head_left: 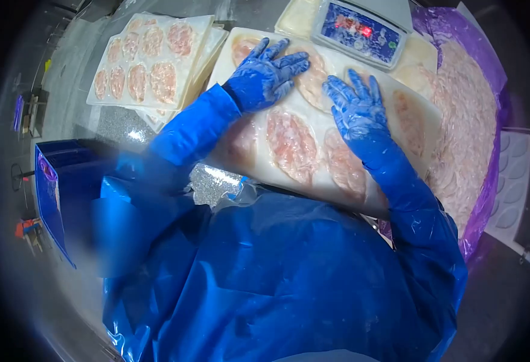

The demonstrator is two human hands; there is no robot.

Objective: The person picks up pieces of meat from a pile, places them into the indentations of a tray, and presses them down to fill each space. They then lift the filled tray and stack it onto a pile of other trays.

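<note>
A white mould tray (322, 136) lies in front of me, its oval hollows filled with pale pink raw meat. My left hand (267, 75), in a wet blue glove, rests with fingers spread over the upper left of the tray, its fingertips close to a meat portion (312, 78) in the top row. My right hand (357, 111), gloved the same way, lies flat with fingers apart over the upper right part, covering some of the meat there. Another filled oval (292, 145) shows plainly between my forearms. Neither hand grips anything.
A scale (361, 30) with a lit red display stands behind the tray. To the right, a purple liner (497, 90) holds a large mass of raw meat (464, 139). Stacked filled trays (99, 63) sit at left. A blue bin (66, 199) and a white moulded tray (509, 181) flank me.
</note>
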